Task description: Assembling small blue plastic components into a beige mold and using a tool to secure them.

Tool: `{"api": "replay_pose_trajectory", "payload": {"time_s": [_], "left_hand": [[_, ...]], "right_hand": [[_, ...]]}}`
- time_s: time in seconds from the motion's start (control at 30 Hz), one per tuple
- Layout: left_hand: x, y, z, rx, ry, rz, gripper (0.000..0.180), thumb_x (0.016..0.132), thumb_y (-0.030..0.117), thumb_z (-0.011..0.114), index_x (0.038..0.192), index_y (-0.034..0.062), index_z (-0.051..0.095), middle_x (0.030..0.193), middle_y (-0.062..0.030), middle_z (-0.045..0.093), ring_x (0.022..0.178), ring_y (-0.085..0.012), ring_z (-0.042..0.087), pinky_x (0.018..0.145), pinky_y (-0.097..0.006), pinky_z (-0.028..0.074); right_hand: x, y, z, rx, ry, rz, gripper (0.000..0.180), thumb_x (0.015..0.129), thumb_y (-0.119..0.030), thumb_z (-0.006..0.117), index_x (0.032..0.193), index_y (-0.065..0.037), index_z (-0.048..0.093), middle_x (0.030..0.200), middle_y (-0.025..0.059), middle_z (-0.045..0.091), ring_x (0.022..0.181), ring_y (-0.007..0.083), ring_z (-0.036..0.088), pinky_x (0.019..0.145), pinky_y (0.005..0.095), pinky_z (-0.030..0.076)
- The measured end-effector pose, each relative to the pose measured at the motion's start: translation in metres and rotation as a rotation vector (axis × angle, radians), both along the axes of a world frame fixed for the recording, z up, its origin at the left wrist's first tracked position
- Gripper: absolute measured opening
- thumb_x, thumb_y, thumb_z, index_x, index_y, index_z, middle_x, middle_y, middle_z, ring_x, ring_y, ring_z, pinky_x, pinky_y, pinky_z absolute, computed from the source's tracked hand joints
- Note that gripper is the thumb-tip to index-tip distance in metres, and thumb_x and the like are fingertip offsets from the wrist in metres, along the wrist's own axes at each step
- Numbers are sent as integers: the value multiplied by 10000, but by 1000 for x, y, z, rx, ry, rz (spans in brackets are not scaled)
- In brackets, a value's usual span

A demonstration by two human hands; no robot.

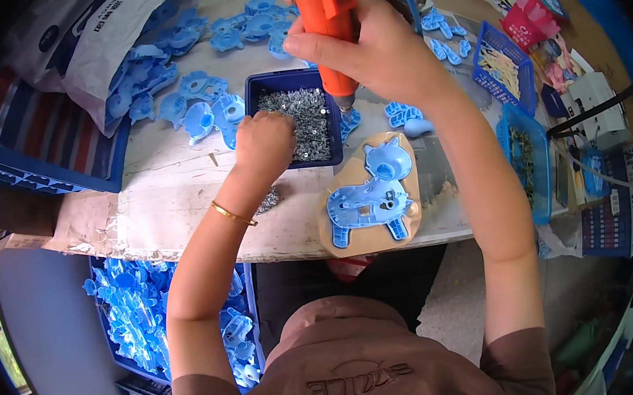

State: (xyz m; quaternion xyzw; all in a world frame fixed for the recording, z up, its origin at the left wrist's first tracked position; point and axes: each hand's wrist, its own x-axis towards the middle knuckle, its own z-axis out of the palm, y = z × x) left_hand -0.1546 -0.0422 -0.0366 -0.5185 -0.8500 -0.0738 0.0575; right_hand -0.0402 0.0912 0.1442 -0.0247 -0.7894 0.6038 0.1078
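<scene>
We judge the main risk to lie in the small screws: our left hand point(264, 143) is bunched over the dark blue tray of screws point(295, 117), fingers curled down into the heap, and a loose pinch could drop one on the desk point(171, 189) or lift several at once. A few strays already lie on the desk just beside the tray's near-left corner. Whether a screw is already between the fingertips we cannot tell, since the knuckles hide them.

A second risk is the orange electric screwdriver point(328, 25). Our right hand point(371, 51) is wrapped fully round its body, fingers closed tight, holding it upright with the tip hanging over the tray's right edge, apart from the work. If the tip dips while the left hand is busy, it could catch the tray wall and scatter the screws.

The blue plastic animal-shaped toy shell point(372, 200) lies open side up in its tan jig point(366, 242) at the near edge of the desk, just below the tray and untouched by either hand. Sitting so near the edge, the jig could be nudged off by a forearm.
</scene>
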Motion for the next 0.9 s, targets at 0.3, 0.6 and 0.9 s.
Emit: {"api": "replay_pose_trajectory", "payload": {"time_s": [0.3,0.6,0.9], "left_hand": [[37,-13,13,335,20,-283,102,833,131,629,870,71,556,751,-60,591,764,-245,615,661,-369,515],[86,-31,11,543,-528,-211,144,800,138,715,902,65,643,798,-78,653,675,-272,638,582,-364,509],[91,-34,6,578,-826,-203,151,847,111,715,921,-2,647,824,-116,632,681,-227,623,629,-328,498]], "right_hand": [[6,11,-57,257,276,-36,436,897,-259,714,1203,4,549,998,92,675,905,159,670,833,307,530],[30,-24,-67,-223,303,39,394,834,-139,639,1172,39,544,748,30,592,643,91,567,596,247,481],[36,-25,-69,-296,291,4,388,808,-121,623,1156,35,550,724,30,589,629,88,572,583,243,479]]}}
